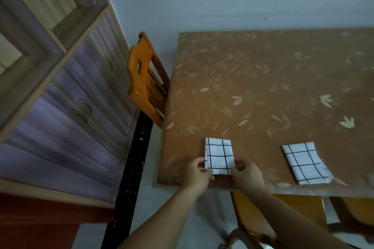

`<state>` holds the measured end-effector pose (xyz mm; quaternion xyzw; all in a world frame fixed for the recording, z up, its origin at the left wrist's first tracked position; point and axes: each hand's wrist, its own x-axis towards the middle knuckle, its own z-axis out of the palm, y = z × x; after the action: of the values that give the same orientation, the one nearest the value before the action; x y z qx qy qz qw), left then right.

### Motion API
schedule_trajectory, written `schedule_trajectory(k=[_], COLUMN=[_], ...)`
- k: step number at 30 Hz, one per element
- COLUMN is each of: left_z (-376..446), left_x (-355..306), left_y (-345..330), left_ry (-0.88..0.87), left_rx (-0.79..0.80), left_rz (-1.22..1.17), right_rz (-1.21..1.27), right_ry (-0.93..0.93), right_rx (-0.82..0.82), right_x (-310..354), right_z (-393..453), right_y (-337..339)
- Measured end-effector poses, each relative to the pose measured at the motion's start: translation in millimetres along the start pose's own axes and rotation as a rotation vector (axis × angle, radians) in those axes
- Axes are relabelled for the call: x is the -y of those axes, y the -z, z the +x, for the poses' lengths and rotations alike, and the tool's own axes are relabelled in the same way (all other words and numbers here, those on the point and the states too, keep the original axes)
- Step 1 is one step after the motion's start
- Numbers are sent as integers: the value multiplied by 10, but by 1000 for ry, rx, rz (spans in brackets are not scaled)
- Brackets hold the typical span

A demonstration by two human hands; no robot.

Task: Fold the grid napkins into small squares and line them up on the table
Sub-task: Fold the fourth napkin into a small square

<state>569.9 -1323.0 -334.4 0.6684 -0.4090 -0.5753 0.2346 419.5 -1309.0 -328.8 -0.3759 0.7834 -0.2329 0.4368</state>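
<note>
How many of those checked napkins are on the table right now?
2. One napkin lies near the table's front left corner, held by both hands; the other napkin lies to its right.

Head view, looking down

The table (263, 91) is seen from above its near edge, tilted forward and down; both hands are caught close below, a chair (145, 81) at left.
</note>
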Motion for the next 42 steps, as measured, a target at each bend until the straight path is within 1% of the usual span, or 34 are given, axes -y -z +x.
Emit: schedule_trajectory(k=[2,5,10,17,22,27,30,35,39,42], left_z=[-23,-25,-9,-113,-174,-314,-467,-723,-896,-1089], left_x=[72,136,148,121,132,102,-7,-273,-464,-606], left_y=[7,34,90,168,343,469,477,288,-125,-579], left_ry=[-39,-49,-32,-79,-87,-179,-280,-417,-518,-591], left_rx=[-8,-5,60,69,39,-53,-108,-123,-86,-70], left_rz=[66,85,160,247,275,378,506,718,837,978], right_rz=[-4,-5,-5,-63,-120,-171,-205,-352,-463,-616], right_ry=[-7,-15,-24,-13,27,99,154,216,252,305], right_rx=[-38,-60,-69,-78,-98,-114,-146,-222,-215,-261], right_x=[-29,-72,-108,-81,-52,-25,-39,-100,-273,-569], right_z=[-11,-25,16,17,-98,-286,-407,-594,-757,-908], right_y=[-11,-20,-42,-58,-32,84,245,671,1246,1829])
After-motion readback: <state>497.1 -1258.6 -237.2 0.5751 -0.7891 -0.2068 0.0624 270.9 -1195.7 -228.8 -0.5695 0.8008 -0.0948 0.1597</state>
